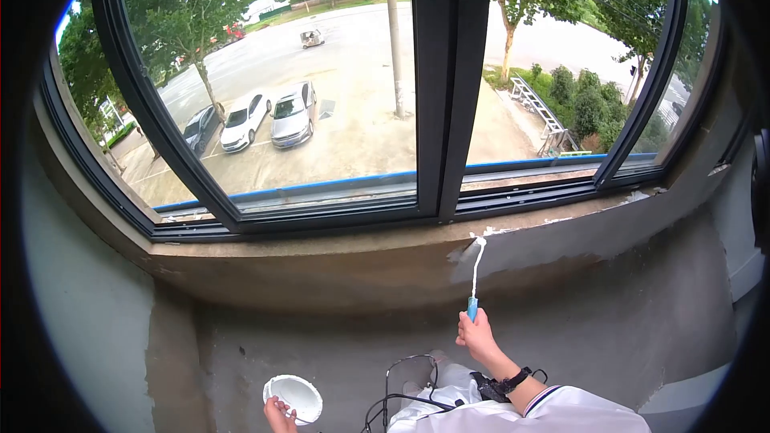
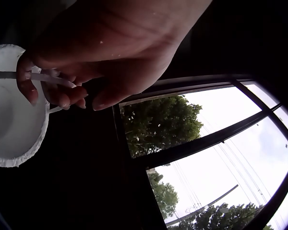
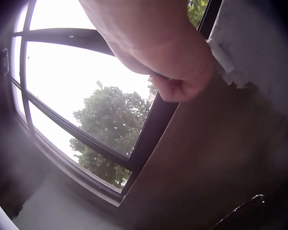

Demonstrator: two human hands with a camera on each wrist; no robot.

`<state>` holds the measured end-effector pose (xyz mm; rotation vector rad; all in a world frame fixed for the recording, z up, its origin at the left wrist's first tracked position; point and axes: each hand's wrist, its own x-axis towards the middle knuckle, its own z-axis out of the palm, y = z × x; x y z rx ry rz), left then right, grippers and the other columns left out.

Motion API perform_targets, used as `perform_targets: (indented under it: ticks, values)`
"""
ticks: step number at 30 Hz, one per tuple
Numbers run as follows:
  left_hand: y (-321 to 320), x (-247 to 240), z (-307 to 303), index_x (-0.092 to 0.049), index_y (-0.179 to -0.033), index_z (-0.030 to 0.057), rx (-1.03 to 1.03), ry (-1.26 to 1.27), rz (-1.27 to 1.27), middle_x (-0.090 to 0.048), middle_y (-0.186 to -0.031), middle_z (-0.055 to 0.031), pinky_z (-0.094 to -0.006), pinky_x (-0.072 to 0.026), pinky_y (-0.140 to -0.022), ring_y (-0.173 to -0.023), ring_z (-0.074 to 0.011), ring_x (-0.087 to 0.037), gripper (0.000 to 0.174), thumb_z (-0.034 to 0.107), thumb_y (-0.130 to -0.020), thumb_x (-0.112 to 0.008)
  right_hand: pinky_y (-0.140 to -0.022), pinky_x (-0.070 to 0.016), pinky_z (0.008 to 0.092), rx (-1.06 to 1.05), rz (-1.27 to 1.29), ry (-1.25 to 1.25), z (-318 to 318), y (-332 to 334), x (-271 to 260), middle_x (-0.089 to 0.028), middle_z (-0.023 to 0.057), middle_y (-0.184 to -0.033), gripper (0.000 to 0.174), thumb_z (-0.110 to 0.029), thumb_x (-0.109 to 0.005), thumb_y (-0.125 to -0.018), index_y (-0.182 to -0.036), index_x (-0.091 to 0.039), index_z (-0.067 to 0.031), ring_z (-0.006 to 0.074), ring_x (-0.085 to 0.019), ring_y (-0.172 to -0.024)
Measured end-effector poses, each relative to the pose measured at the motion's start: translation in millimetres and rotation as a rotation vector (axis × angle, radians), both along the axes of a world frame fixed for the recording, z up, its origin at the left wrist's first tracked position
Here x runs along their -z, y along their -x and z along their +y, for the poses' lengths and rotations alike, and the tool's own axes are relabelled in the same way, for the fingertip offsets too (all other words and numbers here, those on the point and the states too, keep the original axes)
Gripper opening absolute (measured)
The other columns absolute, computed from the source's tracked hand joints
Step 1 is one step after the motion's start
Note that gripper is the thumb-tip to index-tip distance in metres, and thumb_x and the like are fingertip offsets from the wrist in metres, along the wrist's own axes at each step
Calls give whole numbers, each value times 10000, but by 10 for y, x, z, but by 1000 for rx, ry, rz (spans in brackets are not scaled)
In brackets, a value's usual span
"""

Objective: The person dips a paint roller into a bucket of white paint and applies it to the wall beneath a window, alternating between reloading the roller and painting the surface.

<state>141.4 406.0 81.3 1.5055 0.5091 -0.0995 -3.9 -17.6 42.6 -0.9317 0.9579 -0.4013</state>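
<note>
In the head view my right hand (image 1: 480,337) grips the blue handle (image 1: 472,308) of a small paint roller. Its thin rod (image 1: 476,273), coated white, reaches up to the front edge of the window sill, where the white head (image 1: 480,241) meets the wall. The right wrist view shows the curled fist (image 3: 182,81), with the pale roller head (image 3: 222,56) beyond it against the wall. Low on the left, my left hand (image 1: 278,415) holds a white bucket (image 1: 309,389). Its fingers hook round the bucket's pale strip handle (image 2: 53,79); the rim is crusted white.
A dark window frame (image 1: 449,112) stands above the sill (image 1: 337,242). Right of the roller the wall (image 1: 553,248) is coated grey; to the left it is brownish (image 1: 321,277). White smears (image 1: 634,196) lie along the sill. Black cables (image 1: 387,393) loop by the person's legs.
</note>
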Motion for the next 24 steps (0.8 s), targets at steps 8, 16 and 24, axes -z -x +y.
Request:
perform_targets:
  ticks: [8, 16, 24]
  values:
    - [68, 9, -155, -549, -1206, 76, 138, -14, -87, -506, -1095, -41, -377, -420, -907, -1037, -179, -500, 350, 300, -939, -513, -397, -442, 304, -100, 52, 139, 369, -279, 72, -471, 43, -727, 201, -169, -513, -987, -970, -339, -70, 111, -469, -461]
    - [27, -90, -351, -513, -1278, 62, 287, -13, -217, -515, -1179, -60, -356, -424, -925, -1108, -187, -492, 373, 240, -952, -483, -430, -406, 289, 212, 21, 1, -561, 57, 390, -439, 30, -721, 168, -141, -482, -982, -942, -323, -107, 111, -437, -519]
    - [-119, 225, -179, -466, -1327, 31, 357, -49, -194, -500, -1271, -74, -360, -420, -961, -1173, -200, -482, 392, 135, -950, -495, -407, -421, 289, 182, 92, 13, -818, 269, 439, -469, 45, -737, 178, -113, -495, -946, -941, -319, -92, 118, -477, -511]
